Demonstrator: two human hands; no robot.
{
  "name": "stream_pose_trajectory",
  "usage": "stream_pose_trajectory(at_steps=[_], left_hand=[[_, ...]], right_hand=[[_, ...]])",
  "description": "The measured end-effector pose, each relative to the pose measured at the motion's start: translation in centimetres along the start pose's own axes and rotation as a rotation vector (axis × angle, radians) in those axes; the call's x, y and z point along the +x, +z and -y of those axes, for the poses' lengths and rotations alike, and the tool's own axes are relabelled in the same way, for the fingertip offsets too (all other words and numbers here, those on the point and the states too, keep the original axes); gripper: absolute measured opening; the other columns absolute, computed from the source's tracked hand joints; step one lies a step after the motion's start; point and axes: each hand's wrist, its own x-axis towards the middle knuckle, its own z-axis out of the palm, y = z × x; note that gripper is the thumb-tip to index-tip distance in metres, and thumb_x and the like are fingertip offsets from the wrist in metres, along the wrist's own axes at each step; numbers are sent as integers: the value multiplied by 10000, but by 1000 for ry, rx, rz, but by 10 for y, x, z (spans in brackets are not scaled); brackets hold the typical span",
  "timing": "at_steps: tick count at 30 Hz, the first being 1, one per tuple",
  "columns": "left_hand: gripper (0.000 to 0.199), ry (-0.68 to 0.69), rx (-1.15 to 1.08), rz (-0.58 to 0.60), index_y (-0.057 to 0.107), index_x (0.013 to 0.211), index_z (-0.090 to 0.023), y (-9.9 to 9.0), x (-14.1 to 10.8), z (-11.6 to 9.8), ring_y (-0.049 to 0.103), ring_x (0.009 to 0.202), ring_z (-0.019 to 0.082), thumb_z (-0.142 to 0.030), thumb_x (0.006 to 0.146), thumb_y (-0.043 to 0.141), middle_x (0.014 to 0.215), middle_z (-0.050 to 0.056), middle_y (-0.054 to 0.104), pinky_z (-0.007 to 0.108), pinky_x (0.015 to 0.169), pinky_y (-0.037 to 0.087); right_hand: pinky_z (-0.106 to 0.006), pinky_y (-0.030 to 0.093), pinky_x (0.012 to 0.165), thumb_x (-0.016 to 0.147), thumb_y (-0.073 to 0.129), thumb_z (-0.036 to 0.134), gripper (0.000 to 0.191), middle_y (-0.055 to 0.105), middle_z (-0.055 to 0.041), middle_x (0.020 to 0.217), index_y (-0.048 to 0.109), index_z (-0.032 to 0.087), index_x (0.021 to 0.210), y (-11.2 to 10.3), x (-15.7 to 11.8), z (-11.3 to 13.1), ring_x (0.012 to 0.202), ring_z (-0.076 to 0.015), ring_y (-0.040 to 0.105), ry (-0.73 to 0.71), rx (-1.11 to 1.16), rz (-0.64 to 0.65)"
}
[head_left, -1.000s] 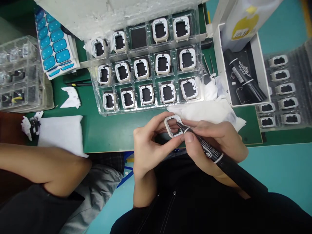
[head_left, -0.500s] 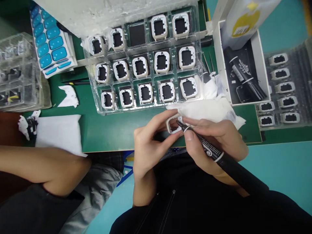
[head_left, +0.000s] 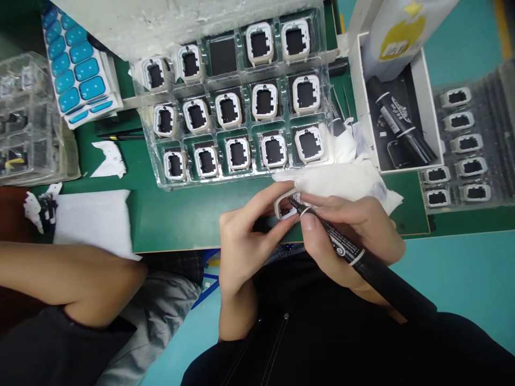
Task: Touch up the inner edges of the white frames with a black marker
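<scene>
Between the thumb and fingers of my left hand (head_left: pixel 249 236) is a small white rounded-square frame, which looks like a watch case (head_left: pixel 280 206), tilted so its opening shows. My right hand (head_left: pixel 350 230) is closed around a black marker pen (head_left: pixel 341 241) with white lettering and pale rings. The pen's dark tip points into the frame's opening at its right side; whether it touches the inner wall I cannot tell. Just beyond my hands lies a clear plastic tray (head_left: pixel 251 126) with similar white frames in its pockets, one pocket in the far row holding none.
A white box (head_left: pixel 436 107) at the right holds another black marker (head_left: pixel 402 126) and a bottle (head_left: pixel 406 43). White cloth (head_left: pixel 341 185) lies beside my right hand. Stacked trays (head_left: pixel 462 145) stand far right. At left are blue-covered sheets (head_left: pixel 76 64) and another person's arm (head_left: pixel 76 279).
The whole view has shifted slightly. The marker's tip sits a little farther left within the frame's opening. Both hands keep their hold.
</scene>
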Motion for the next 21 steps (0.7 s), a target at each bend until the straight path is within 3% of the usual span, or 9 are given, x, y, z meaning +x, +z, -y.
stream_pose_trajectory(at_steps=[5,16,21], left_hand=[[429,-22,42,-5,822,1397,-320,-1,-1,0,857,914,187,-339,977,907,1196,11,884,284,878,734],[506,-48,-16,3,817,1393,-308,-2,1,-1,874,934,204,-317,911,972,1115,-2,892,283,877,736],[569,-98,-28,-2,835,1344,-279,-2,2,-1,880,906,240,-433,832,1029,1025,13,901,334,885,758]], right_hand=[[-485,806,863,873,943,146,411,879,7,1153,794,394,1166,-4,0,5,1041,-332,883,15,-35,25],[-450,797,862,841,952,118,427,881,-1,1165,778,361,1145,0,0,-1,1059,-320,882,-37,-26,3],[-414,805,819,908,930,206,286,871,17,956,803,380,1096,-6,-2,-12,1049,-318,885,30,10,83]])
